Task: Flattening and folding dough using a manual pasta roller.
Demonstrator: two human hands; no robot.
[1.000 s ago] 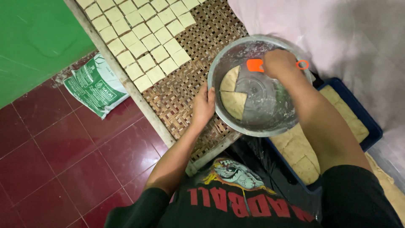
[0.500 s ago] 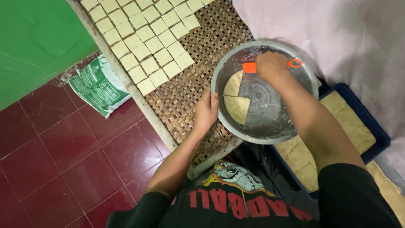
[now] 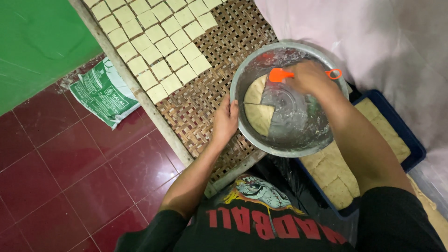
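A round metal basin (image 3: pixel 289 100) is set on a woven bamboo tray (image 3: pixel 219 88), overhanging the tray's near wooden edge. The basin's left rim is gripped by the left hand (image 3: pixel 226 120), thumb over the lip and fingers closed beneath. An orange-handled scraper (image 3: pixel 298 74) is held in the closed right hand (image 3: pixel 310 79), inside the basin near its far wall. Two pale dough wedges (image 3: pixel 259 105) lie against the left inner wall; the rest of the basin floor is bare and wet, leaving open room to the right.

Compared with the earlier frame, the basin has been shifted slightly toward the tray's edge, and the scraper hand has been carried from the right rim toward the middle.

Rows of pale square dough pieces (image 3: pixel 158 42) fill the tray's far part, well apart from the basin. A blue tub (image 3: pixel 410 149) of flat dough sits just beside the basin, under the right forearm. A green sack (image 3: pixel 102 93) lies on the red tiled floor (image 3: pixel 70 177).
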